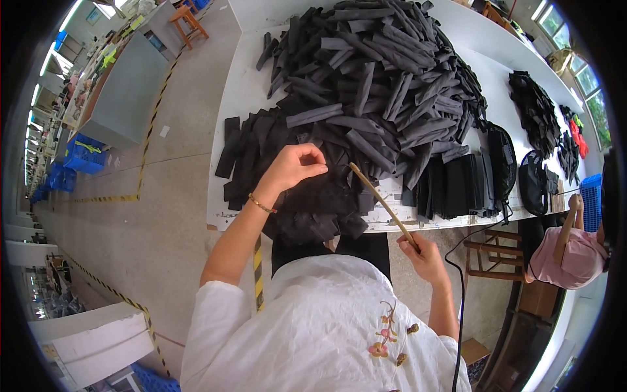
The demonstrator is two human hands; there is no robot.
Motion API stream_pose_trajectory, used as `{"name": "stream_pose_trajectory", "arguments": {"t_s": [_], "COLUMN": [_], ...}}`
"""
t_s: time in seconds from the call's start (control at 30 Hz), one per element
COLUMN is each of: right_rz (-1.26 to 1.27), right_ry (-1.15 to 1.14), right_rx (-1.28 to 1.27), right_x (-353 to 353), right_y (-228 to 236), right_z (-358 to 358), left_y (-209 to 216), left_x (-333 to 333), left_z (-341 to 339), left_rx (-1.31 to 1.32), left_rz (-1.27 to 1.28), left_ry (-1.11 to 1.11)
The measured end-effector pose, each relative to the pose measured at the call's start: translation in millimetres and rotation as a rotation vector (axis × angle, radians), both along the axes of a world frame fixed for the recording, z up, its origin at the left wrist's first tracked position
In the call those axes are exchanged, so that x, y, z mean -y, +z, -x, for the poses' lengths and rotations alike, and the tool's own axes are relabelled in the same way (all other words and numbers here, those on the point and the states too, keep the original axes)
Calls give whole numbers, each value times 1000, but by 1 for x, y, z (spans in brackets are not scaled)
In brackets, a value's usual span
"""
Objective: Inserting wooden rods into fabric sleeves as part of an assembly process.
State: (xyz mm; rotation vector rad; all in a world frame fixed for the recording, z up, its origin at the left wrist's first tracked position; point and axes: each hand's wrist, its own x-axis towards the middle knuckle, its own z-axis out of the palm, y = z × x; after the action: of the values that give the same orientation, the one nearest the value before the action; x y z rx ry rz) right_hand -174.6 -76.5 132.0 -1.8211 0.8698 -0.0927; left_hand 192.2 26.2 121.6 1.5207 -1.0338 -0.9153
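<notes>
My right hand (pixel 426 257) is closed round the lower end of a thin wooden stick (pixel 386 208), which slants up and to the left over the table's front edge. My left hand (pixel 297 168), with a beaded bracelet at the wrist, hovers over dark fabric strips (pixel 251 147). Its fingertips are curled together; whether something thin is between them I cannot make out. Behind both hands rises a large heap of dark grey and black folded fabric pieces (pixel 392 78). More black fabric (pixel 313 225) hangs over the front edge near my lap.
Right of the heap, black pieces (pixel 450 186) stand in a row on the white table (pixel 225 209), beside black mesh bags (pixel 501 160). A black cable (pixel 462 294) hangs at my right. Another person in pink (pixel 565 255) sits at the far right near a wooden stool (pixel 490 255).
</notes>
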Motion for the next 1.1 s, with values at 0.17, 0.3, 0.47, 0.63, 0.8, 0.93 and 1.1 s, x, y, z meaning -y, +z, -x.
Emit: {"name": "stream_pose_trajectory", "arguments": {"t_s": [0.17,0.3,0.47,0.63,0.8,0.93,1.1], "right_rz": [49,118,219,117,-374,-602,-344], "right_ry": [51,83,205,284,118,174,69], "right_rx": [-62,-50,-140,-115,328,314,288], "right_x": [6,9,12,3,-18,-39,-57], "right_y": [11,13,20,12,-36,-37,-62], "right_z": [-4,-7,-16,-56,-88,-107,-121], "left_y": [-2,7,22,25,41,-32,-20], "left_x": [-1,-2,0,2,-15,-27,-12], "left_z": [-6,-5,6,46,69,64,102], "left_rx": [-32,-48,328,514,936,-876,-1192], "left_rz": [-27,-60,53,189,598,461,310], "left_ry": [-34,-65,-228,-378,559,244,538]}}
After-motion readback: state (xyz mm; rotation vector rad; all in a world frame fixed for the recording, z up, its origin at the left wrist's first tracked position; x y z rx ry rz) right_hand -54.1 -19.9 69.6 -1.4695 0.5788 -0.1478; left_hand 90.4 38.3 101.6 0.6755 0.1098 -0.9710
